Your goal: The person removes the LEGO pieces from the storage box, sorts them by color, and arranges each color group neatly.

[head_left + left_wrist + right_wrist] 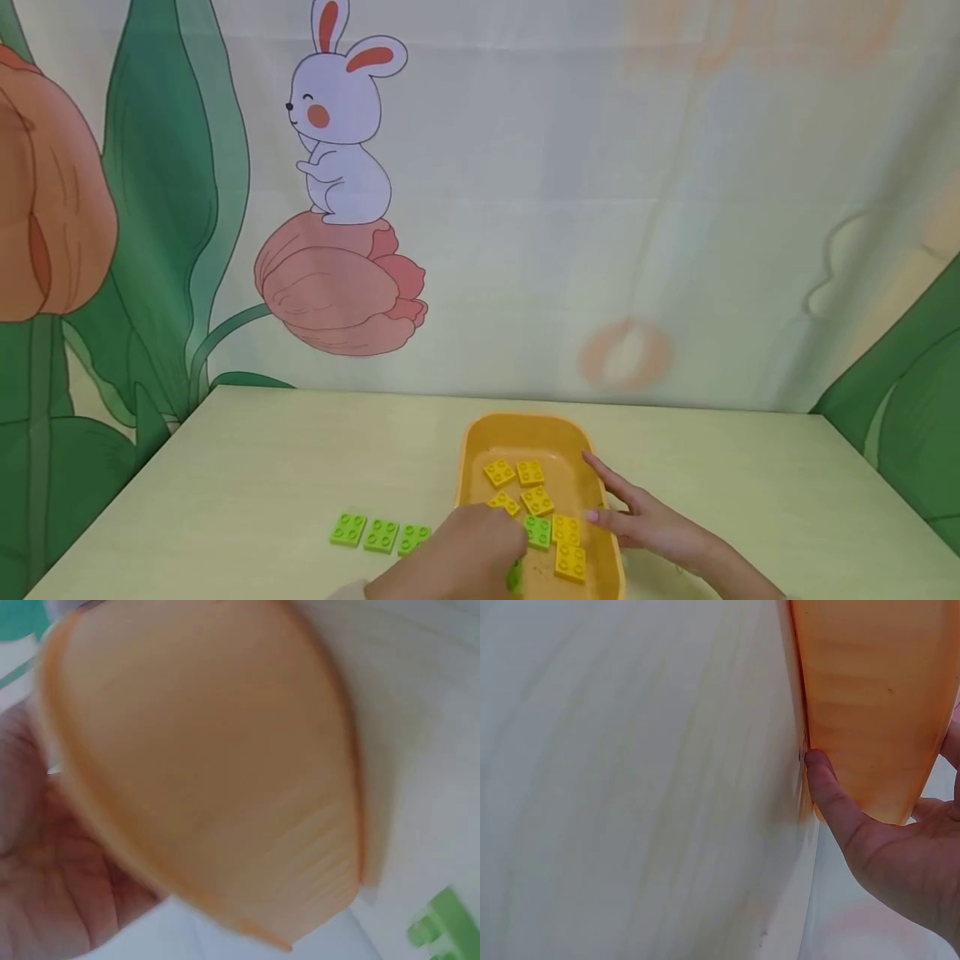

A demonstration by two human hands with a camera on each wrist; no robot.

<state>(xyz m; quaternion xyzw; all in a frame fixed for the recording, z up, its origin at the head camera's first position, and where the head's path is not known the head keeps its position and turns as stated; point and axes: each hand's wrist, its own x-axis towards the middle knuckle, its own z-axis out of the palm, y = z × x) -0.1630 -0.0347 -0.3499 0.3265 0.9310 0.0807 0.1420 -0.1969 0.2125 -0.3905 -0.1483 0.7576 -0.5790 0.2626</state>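
Observation:
A yellow-orange tray (468, 450) holds several yellow building bricks (529, 472) and a green brick (537, 532). My left hand (465, 546) reaches down into the tray with its knuckles bent; its fingertips are hidden. More green shows right beside that hand's lower edge, and whether the fingers hold it cannot be seen. In the left wrist view the palm (52, 885) is next to the tray's rim. My right hand (660, 529) grips the tray's right side, thumb over the rim; the right wrist view shows a finger (832, 787) against the outer wall.
Left of the tray, green bricks (381, 536) stand in a row on the pale table (300, 450); my left arm partly covers the nearest one. Behind the table hangs a printed curtain (510, 208) with a rabbit and tulips.

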